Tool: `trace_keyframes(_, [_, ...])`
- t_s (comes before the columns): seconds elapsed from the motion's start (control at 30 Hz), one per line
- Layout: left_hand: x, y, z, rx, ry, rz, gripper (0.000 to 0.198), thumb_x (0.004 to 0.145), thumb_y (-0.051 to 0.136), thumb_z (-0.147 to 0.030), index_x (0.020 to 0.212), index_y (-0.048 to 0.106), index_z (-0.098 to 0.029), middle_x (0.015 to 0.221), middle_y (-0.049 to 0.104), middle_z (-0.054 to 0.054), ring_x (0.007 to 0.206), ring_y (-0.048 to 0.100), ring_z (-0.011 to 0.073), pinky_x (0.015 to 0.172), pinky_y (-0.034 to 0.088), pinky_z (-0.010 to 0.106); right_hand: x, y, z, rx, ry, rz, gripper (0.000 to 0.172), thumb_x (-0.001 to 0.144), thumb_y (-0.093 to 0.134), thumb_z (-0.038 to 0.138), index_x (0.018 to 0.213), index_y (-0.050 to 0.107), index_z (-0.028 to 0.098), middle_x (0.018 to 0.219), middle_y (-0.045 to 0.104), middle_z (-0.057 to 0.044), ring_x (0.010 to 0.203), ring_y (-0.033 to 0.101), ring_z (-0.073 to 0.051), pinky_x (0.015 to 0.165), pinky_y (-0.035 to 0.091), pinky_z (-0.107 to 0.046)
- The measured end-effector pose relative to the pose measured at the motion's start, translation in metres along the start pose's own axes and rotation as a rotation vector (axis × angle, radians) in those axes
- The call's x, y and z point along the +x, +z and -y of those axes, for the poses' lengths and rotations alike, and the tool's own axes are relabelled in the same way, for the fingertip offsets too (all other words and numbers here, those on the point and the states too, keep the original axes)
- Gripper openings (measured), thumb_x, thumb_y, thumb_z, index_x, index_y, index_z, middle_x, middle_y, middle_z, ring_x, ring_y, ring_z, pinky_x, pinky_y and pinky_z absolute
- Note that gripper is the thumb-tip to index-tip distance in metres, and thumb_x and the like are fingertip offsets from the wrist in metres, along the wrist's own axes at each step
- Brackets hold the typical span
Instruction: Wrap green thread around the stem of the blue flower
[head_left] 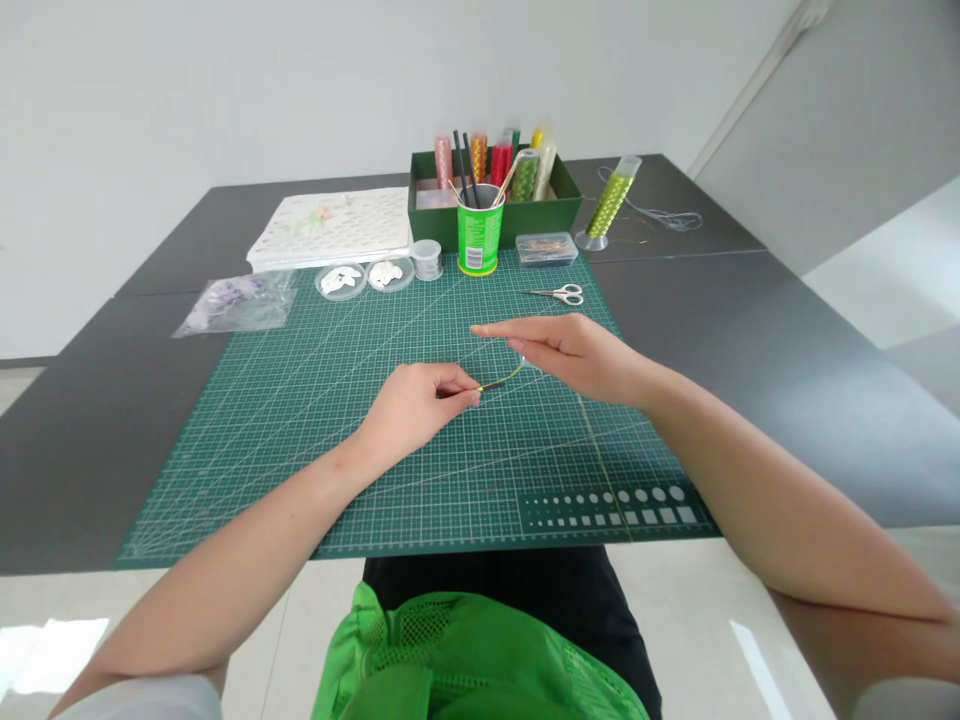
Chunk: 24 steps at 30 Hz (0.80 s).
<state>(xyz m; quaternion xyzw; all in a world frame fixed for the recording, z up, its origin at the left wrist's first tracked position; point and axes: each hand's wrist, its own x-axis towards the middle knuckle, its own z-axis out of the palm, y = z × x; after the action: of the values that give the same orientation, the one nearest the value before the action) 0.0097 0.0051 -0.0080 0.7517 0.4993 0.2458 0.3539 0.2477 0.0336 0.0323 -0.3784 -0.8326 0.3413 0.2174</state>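
My left hand is closed in a pinch over the cutting mat, gripping a thin dark stick that points right. Yellow-green thread runs from this stick up towards my right hand. That hand hovers just to the right, fingers stretched out flat and thumb below them. A small pale bluish thing shows under its thumb, too little visible to name. More thread lies down the mat on the right; whether it passes through my right hand is hidden.
On the green cutting mat lie scissors, two dishes of white pieces, and a clear box. Behind stand a green cup, a green box of thread spools, a yellow-green spool and a white board.
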Motion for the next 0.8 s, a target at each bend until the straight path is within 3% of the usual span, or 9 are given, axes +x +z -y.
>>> trace_keyframes(0.2, [-0.001, 0.000, 0.000, 0.048, 0.025, 0.061, 0.011, 0.091, 0.071, -0.030, 0.084, 0.080, -0.026, 0.080, 0.080, -0.003, 0.069, 0.073, 0.0160, 0.061, 0.049, 0.027, -0.003, -0.004, 0.003, -0.067, -0.008, 0.083, 0.047, 0.105, 0.039, 0.030, 0.145, 0.064, 0.023, 0.071, 0.068, 0.001, 0.046, 0.034, -0.009, 0.050, 0.027, -0.026])
trace_keyframes(0.43, [-0.003, -0.001, -0.005, 0.066, 0.058, 0.089, 0.010, 0.090, 0.071, -0.028, 0.085, 0.079, -0.026, 0.083, 0.081, -0.003, 0.072, 0.075, 0.0170, 0.062, 0.050, 0.027, 0.003, -0.009, -0.013, -0.104, 0.040, 0.103, 0.047, 0.103, 0.041, 0.027, 0.141, 0.067, 0.024, 0.081, 0.074, -0.001, 0.049, 0.038, -0.009, 0.054, 0.031, -0.026])
trace_keyframes(0.63, [-0.002, -0.001, -0.005, 0.068, 0.049, 0.083, 0.011, 0.090, 0.071, -0.029, 0.084, 0.079, -0.026, 0.081, 0.081, -0.003, 0.071, 0.075, 0.0169, 0.061, 0.050, 0.027, 0.007, -0.011, -0.019, -0.036, 0.030, 0.085, 0.046, 0.100, 0.043, 0.028, 0.136, 0.072, 0.023, 0.107, 0.077, -0.005, 0.066, 0.057, -0.014, 0.066, 0.043, -0.029])
trace_keyframes(0.8, [0.000, -0.001, -0.004, -0.012, 0.007, 0.113, 0.009, 0.088, 0.072, -0.028, 0.083, 0.080, -0.026, 0.082, 0.082, -0.003, 0.074, 0.076, 0.0174, 0.065, 0.053, 0.028, 0.004, -0.011, -0.014, 0.002, -0.020, 0.085, 0.046, 0.101, 0.043, 0.030, 0.137, 0.070, 0.024, 0.095, 0.077, -0.003, 0.056, 0.046, -0.010, 0.058, 0.038, -0.027])
